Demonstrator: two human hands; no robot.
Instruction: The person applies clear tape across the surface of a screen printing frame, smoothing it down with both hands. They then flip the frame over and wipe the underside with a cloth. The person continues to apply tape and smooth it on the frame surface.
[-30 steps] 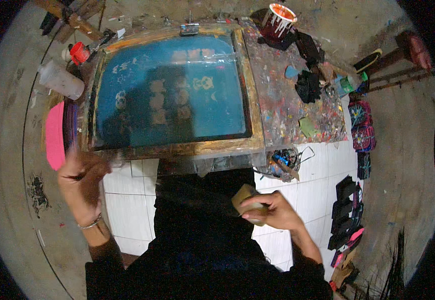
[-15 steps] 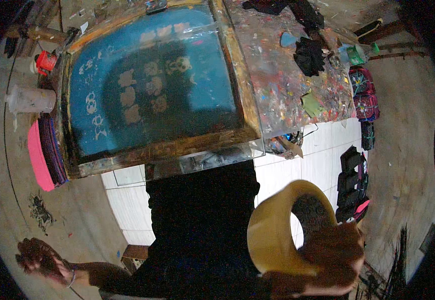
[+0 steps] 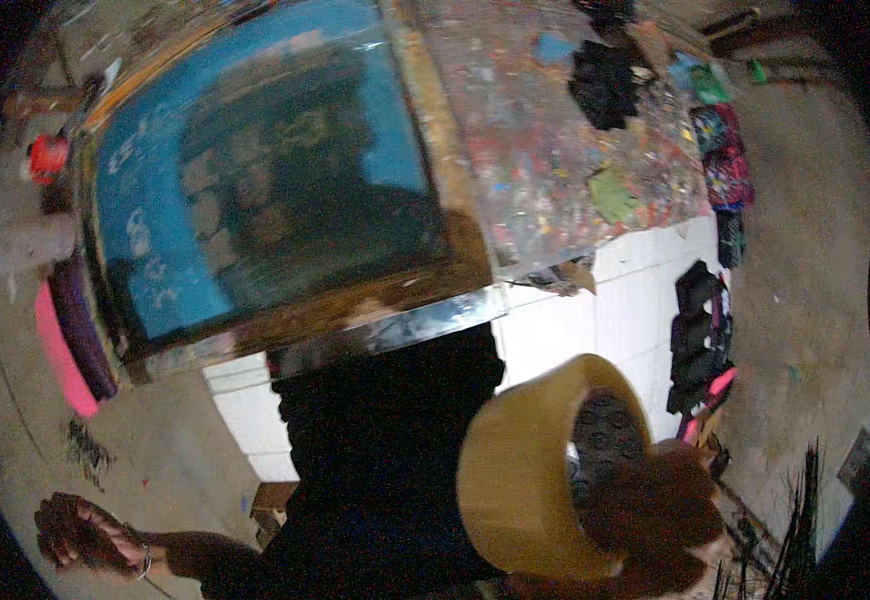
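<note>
My right hand (image 3: 655,510) grips a large roll of yellow-brown packing tape (image 3: 515,480) at the lower right, close in front of my body. The roll is tilted, and its dark patterned inner core shows; my fingers wrap its near right side. Out at the lower left, my left hand (image 3: 85,535) hangs away from everything, its fingers loosely curled and apart, nothing seen in them. Ahead lies a screen printing frame (image 3: 465,240) with a blue mesh (image 3: 155,290) bearing pale cartoon shapes. A shadow covers much of the mesh.
Right of the frame is a paint-spattered tabletop (image 3: 525,150) with a black cloth (image 3: 603,85) and a green scrap (image 3: 611,195). Pink and purple stacked pieces (image 3: 70,350), a translucent container (image 3: 30,243) and a red cup (image 3: 48,158) stand left. Black pieces (image 3: 693,340) lie on white tiles (image 3: 625,300).
The whole view has shifted, so the frame and table sit farther left and slightly turned. The tape roll has moved left in the picture, still in my right hand. My left hand stays low left.
</note>
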